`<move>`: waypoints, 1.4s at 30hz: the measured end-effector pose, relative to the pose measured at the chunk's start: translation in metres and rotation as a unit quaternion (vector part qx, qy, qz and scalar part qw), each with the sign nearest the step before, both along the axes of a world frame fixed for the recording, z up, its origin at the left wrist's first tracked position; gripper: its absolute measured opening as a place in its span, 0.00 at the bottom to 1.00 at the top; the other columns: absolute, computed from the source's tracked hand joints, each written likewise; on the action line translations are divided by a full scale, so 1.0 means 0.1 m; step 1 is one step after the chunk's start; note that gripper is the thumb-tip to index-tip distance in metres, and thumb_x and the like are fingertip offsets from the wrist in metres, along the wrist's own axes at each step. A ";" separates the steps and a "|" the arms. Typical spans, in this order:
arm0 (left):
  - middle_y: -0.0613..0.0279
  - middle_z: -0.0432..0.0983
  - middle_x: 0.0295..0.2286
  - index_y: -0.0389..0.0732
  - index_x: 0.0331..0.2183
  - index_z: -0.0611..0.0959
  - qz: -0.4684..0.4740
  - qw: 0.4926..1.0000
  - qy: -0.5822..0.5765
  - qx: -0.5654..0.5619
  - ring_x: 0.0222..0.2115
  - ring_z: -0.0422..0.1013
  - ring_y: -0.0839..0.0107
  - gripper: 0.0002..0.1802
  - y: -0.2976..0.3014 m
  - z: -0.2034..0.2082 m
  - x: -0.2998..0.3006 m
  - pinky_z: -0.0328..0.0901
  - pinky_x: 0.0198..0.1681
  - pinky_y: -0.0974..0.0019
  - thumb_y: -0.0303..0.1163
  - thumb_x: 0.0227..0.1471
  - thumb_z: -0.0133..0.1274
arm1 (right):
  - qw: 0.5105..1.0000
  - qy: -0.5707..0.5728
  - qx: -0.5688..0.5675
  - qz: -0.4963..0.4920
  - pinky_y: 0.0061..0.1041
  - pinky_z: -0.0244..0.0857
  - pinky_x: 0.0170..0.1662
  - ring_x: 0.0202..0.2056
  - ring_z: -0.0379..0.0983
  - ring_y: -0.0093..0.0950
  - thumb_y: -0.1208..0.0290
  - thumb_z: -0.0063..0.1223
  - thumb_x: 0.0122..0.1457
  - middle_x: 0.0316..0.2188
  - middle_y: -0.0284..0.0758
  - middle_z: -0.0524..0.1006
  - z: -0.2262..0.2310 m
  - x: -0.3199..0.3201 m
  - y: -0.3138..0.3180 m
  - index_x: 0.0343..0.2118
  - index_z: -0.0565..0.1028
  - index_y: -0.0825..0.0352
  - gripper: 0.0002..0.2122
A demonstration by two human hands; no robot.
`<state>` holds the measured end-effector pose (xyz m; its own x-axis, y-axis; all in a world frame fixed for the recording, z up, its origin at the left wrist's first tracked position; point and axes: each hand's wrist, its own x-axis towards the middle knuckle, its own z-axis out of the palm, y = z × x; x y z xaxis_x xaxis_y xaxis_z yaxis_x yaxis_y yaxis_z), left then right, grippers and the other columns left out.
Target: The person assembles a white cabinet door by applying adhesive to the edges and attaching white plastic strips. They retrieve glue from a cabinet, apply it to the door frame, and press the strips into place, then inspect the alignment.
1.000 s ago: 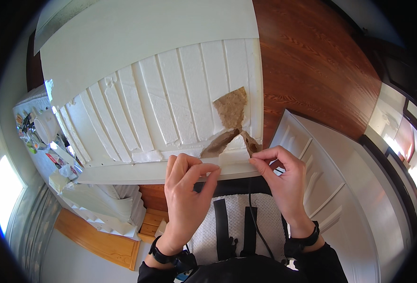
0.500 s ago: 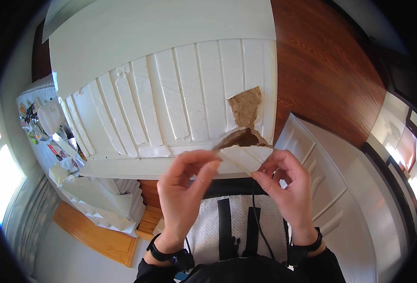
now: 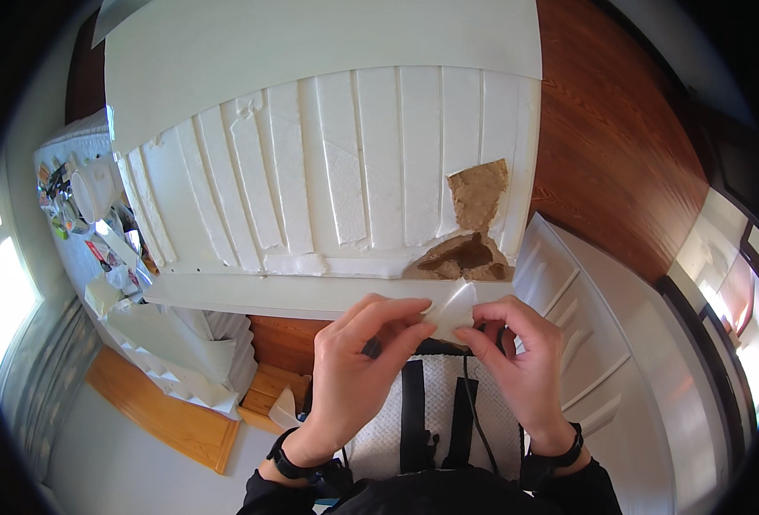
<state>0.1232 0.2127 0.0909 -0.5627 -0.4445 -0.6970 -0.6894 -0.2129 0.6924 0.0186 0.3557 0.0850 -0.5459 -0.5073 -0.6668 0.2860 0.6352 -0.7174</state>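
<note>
Between my hands is a thin, glossy white piece [image 3: 454, 311], tilted, with a pointed upper end. My left hand [image 3: 364, 354] pinches its left edge between thumb and fingers. On the opposite edge, my right hand [image 3: 521, 359] pinches it with thumb and bent fingers. Just beyond lies a large white panel [image 3: 384, 172] with raised parallel strips. Its near right corner has a torn brown hollow [image 3: 467, 256], with a rough brown patch [image 3: 479, 196] above it. The piece is held apart from the panel, over its near edge. My fingers hide part of its lower end.
A smooth white sheet [image 3: 328, 34] covers the panel's far part. To the right are reddish wood flooring [image 3: 616, 163] and a white panelled door [image 3: 598, 343]. Cluttered household items [image 3: 88, 206] lie at the far left, above folded white material [image 3: 173, 343] and a wooden board [image 3: 156, 408].
The white piece has come nearer to me and turned more upright, uncovering the brown hollow. My left hand has shifted right and now pinches the piece's edge. The view has shifted slightly.
</note>
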 end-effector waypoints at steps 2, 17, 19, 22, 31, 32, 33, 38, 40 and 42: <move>0.64 0.77 0.24 0.33 0.33 0.82 0.032 0.999 -0.017 0.034 0.24 0.72 0.80 0.06 0.01 0.01 0.03 0.65 0.30 0.78 0.20 0.49 0.57 | 1.000 -0.003 0.009 0.001 0.13 0.53 0.22 0.23 0.65 0.14 0.81 0.60 0.50 0.24 0.29 0.74 0.00 0.01 0.00 0.29 0.76 0.71 0.05; 0.67 0.76 0.23 0.33 0.30 0.81 0.051 0.998 -0.021 -0.043 0.19 0.65 0.85 0.04 -0.15 -0.07 0.19 0.58 0.22 0.82 0.18 0.49 0.56 | 0.997 0.059 0.016 -0.048 0.14 0.56 0.23 0.21 0.65 0.14 0.79 0.61 0.51 0.24 0.29 0.77 -0.12 -0.05 -0.06 0.33 0.78 0.70 0.06; 0.68 0.76 0.22 0.35 0.28 0.82 0.043 0.996 -0.054 -0.060 0.19 0.66 0.84 0.04 -0.13 -0.04 0.19 0.58 0.22 0.79 0.18 0.46 0.59 | 0.996 0.036 0.012 -0.078 0.12 0.55 0.22 0.21 0.66 0.13 0.78 0.60 0.52 0.24 0.28 0.77 -0.12 -0.04 -0.07 0.34 0.77 0.69 0.07; 0.67 0.77 0.23 0.36 0.29 0.82 0.041 0.997 -0.027 -0.055 0.19 0.68 0.84 0.04 -0.10 -0.03 0.15 0.60 0.22 0.80 0.20 0.46 0.60 | 0.992 -0.008 0.020 -0.123 0.10 0.54 0.22 0.21 0.65 0.11 0.78 0.60 0.53 0.25 0.28 0.78 -0.06 -0.02 -0.08 0.34 0.76 0.69 0.06; 0.57 0.79 0.28 0.29 0.37 0.78 0.132 0.973 -0.019 0.190 0.21 0.72 0.78 0.07 -0.05 0.06 0.08 0.66 0.24 0.78 0.19 0.52 0.54 | 0.991 -0.056 -0.009 -0.121 0.09 0.57 0.24 0.21 0.64 0.10 0.78 0.58 0.54 0.27 0.30 0.78 0.01 0.10 -0.13 0.31 0.73 0.69 0.05; 0.58 0.78 0.28 0.29 0.37 0.78 0.131 0.974 -0.020 0.183 0.21 0.72 0.78 0.08 -0.07 0.05 0.09 0.66 0.24 0.78 0.19 0.53 0.54 | 0.990 -0.052 -0.013 -0.128 0.10 0.58 0.25 0.22 0.66 0.10 0.78 0.58 0.54 0.27 0.30 0.78 0.00 0.08 -0.13 0.32 0.73 0.69 0.05; 0.58 0.78 0.28 0.29 0.37 0.79 0.130 0.976 -0.020 0.176 0.21 0.71 0.79 0.08 -0.08 0.05 0.10 0.65 0.24 0.78 0.19 0.53 0.54 | 0.991 -0.045 -0.011 -0.129 0.10 0.60 0.26 0.23 0.67 0.11 0.78 0.58 0.54 0.28 0.30 0.79 -0.01 0.06 -0.13 0.32 0.73 0.69 0.05; 0.62 0.78 0.24 0.31 0.35 0.79 0.113 0.977 -0.025 0.181 0.18 0.70 0.81 0.06 -0.08 0.03 0.12 0.63 0.23 0.79 0.22 0.53 0.55 | 0.985 -0.096 -0.021 -0.144 0.12 0.64 0.30 0.26 0.70 0.14 0.76 0.58 0.55 0.29 0.31 0.78 -0.05 -0.04 -0.10 0.42 0.73 0.73 0.12; 0.58 0.78 0.27 0.28 0.36 0.79 0.090 0.978 -0.038 0.186 0.20 0.71 0.78 0.07 -0.08 0.03 0.11 0.66 0.24 0.78 0.19 0.52 0.54 | 0.989 -0.088 -0.016 -0.114 0.12 0.64 0.28 0.25 0.69 0.14 0.75 0.59 0.55 0.28 0.30 0.77 -0.04 -0.03 -0.10 0.40 0.74 0.71 0.11; 0.58 0.79 0.27 0.29 0.35 0.78 0.122 0.969 -0.019 0.213 0.20 0.72 0.78 0.07 -0.04 0.04 0.08 0.66 0.24 0.78 0.19 0.52 0.55 | 0.995 -0.080 -0.007 -0.067 0.13 0.63 0.27 0.24 0.68 0.14 0.75 0.59 0.54 0.28 0.30 0.77 -0.03 -0.02 -0.10 0.38 0.75 0.70 0.09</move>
<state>0.1308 0.2085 0.0949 -0.4464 -0.2288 -0.8651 -0.6062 -0.6338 0.4805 0.0166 0.3459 0.0818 -0.4968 -0.4472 -0.7437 0.4785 0.5738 -0.6647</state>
